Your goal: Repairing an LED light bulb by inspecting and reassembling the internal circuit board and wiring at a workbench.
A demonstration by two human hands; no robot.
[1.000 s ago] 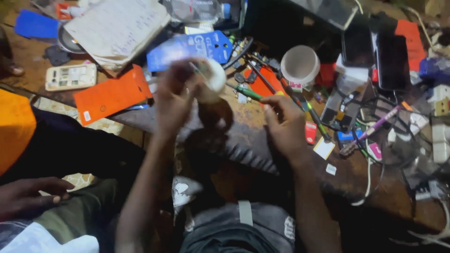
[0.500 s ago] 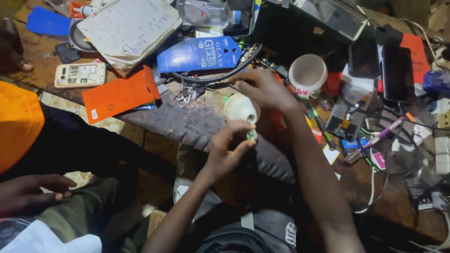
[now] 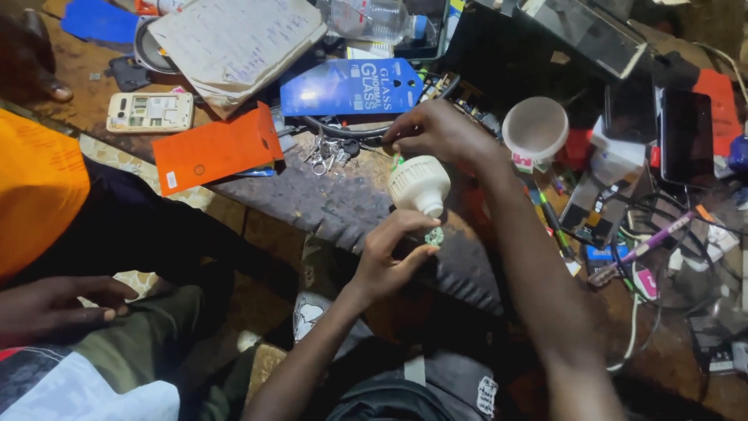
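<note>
My left hand [image 3: 389, 253] holds a white ribbed bulb housing [image 3: 419, 183] above my lap, thumb and fingers pinching a small green-grey part [image 3: 434, 235] at its lower end. My right hand [image 3: 436, 132] reaches over the housing to the table. Its fingertips are curled down beside a black cable [image 3: 343, 129] and a bunch of keys [image 3: 327, 148]. I cannot make out whether those fingers grip anything.
On the cluttered table lie a blue package [image 3: 351, 86], an orange card [image 3: 214, 148], a notebook [image 3: 234, 35], an opened phone [image 3: 148, 111], a white cup [image 3: 536, 129], dark phones [image 3: 686, 136] and cables. Another person's hand [image 3: 54, 308] rests at lower left, beside an orange garment [image 3: 31, 195].
My right hand has moved from my lap up past the housing to the table by the blue package. My left hand has lowered the housing toward my lap.
</note>
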